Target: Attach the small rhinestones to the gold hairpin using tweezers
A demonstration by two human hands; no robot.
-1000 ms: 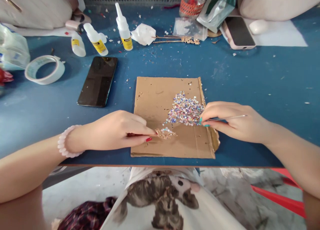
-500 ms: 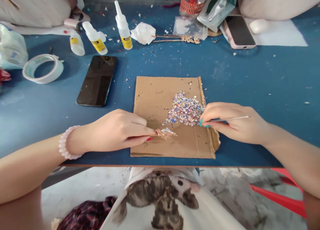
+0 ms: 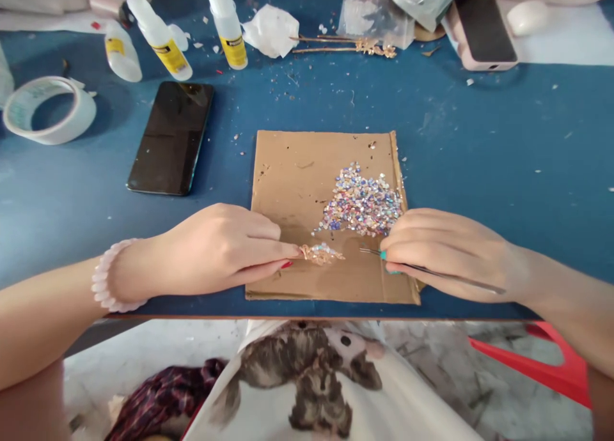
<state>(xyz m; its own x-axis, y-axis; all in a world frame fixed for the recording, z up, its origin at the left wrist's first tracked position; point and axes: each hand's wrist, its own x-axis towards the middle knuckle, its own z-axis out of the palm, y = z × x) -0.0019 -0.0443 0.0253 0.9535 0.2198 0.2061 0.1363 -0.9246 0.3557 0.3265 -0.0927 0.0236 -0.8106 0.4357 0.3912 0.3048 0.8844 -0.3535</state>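
My left hand (image 3: 240, 249) pinches the stem of a gold hairpin-like ornament (image 3: 322, 254), its openwork end set with a few pale stones. That end lies low over a cardboard sheet (image 3: 288, 185). Between the fingers of my right hand (image 3: 436, 252) is a pair of metal tweezers (image 3: 455, 278), tips pointing left toward the ornament, a short gap apart from it. Whether the tips hold a stone is too small to tell. Just above the tweezers, a heap of small multicoloured rhinestones (image 3: 362, 201) spreads over the cardboard's right half.
A black phone (image 3: 173, 137) and a tape roll (image 3: 50, 108) lie on the blue table at left. Glue bottles (image 3: 228, 29) stand behind. At the back are crumpled white paper (image 3: 271, 30), more gold stems (image 3: 330, 45), a plastic bag (image 3: 374, 22) and a pink-cased phone (image 3: 487, 32).
My right hand has drawn the tweezers from the rhinestone heap down toward the ornament, and their tips now show. My left hand keeps its pinch. The camera view has tilted down.
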